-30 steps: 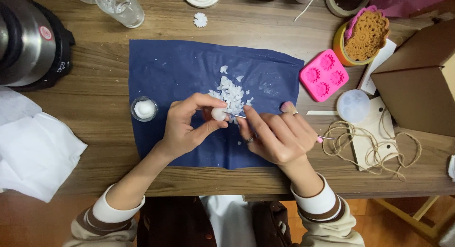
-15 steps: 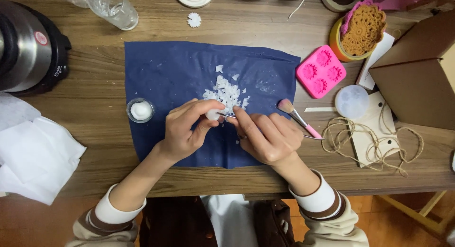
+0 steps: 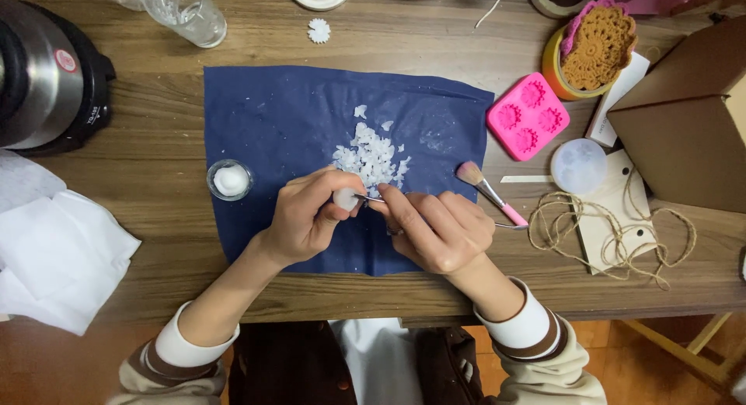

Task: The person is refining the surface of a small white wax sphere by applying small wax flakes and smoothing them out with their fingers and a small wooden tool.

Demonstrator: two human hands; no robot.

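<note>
The left hand [image 3: 307, 214] pinches a small white lump [image 3: 345, 198] between thumb and fingertips, closed on it, over the blue sheet [image 3: 264, 117]. The right hand [image 3: 439, 230] grips a thin metal tool [image 3: 365, 197], fingers clamped along its shaft; the tip touches the lump. Both hands sit at the sheet's near middle, just below a heap of white flakes [image 3: 371, 155].

A brush [image 3: 488, 192] with a pink handle lies at the sheet's right edge, just beside the right hand, not held. A small glass dish [image 3: 230, 179] of white material stands at the sheet's left edge, near the left hand.

On the wooden table [image 3: 140, 141]: a pink mould [image 3: 528, 116] right of the sheet, a round translucent lid [image 3: 579, 165] beside it, loose twine [image 3: 614, 226] over a card, a brown box [image 3: 684, 117] at far right. A metal pot [image 3: 43, 71] stands at far left, white cloth [image 3: 54, 253] below it, a drinking glass [image 3: 186, 12] at the top edge.
</note>
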